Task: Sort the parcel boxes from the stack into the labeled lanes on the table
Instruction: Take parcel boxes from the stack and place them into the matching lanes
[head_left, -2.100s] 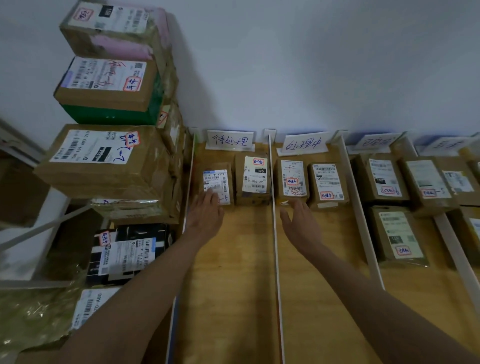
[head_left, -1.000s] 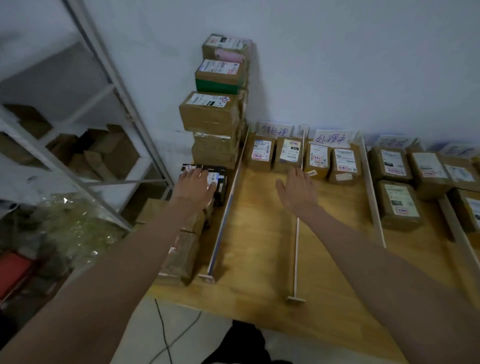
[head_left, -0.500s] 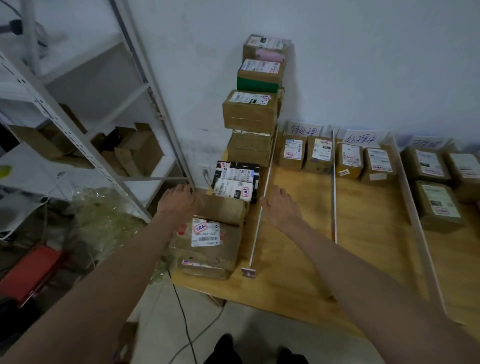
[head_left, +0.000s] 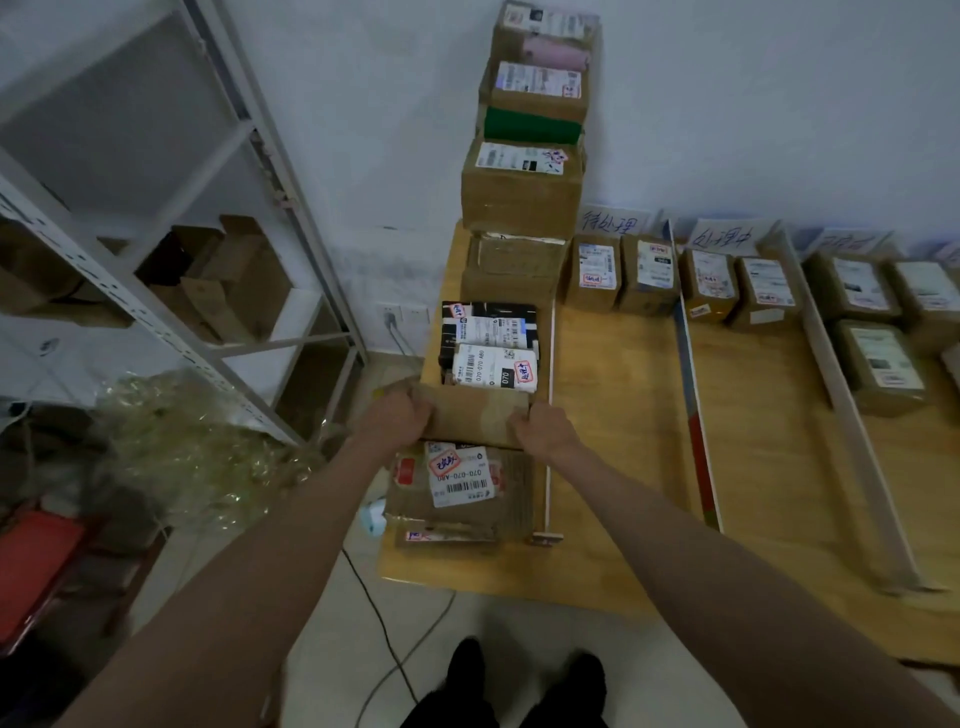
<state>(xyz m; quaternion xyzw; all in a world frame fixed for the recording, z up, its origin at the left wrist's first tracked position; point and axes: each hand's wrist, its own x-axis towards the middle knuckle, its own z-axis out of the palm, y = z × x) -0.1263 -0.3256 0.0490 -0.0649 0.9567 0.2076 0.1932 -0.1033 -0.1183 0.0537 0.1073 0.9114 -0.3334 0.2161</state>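
Observation:
A plain brown parcel box (head_left: 475, 415) lies on the near stack at the table's left end. My left hand (head_left: 397, 415) grips its left end and my right hand (head_left: 540, 428) grips its right end. Under it sits a labelled brown box (head_left: 462, 491). Behind it lie a white-labelled parcel (head_left: 493, 368) and a black one (head_left: 488, 325). A tall stack of boxes (head_left: 522, 195) rises at the back. White dividers (head_left: 693, 410) split the wooden table (head_left: 623, 467) into lanes with handwritten signs (head_left: 610, 224), each holding small boxes (head_left: 595, 273).
A metal shelf rack (head_left: 171, 317) with cardboard stands to the left, crumpled clear plastic (head_left: 192, 452) below it. A cable (head_left: 384, 639) runs over the floor by my feet. More parcels (head_left: 878, 358) fill the right-hand lanes.
I have stepped back and turned left from the lanes to the near stack. Both hands left the lane boxes and closed on the ends of the plain brown box.

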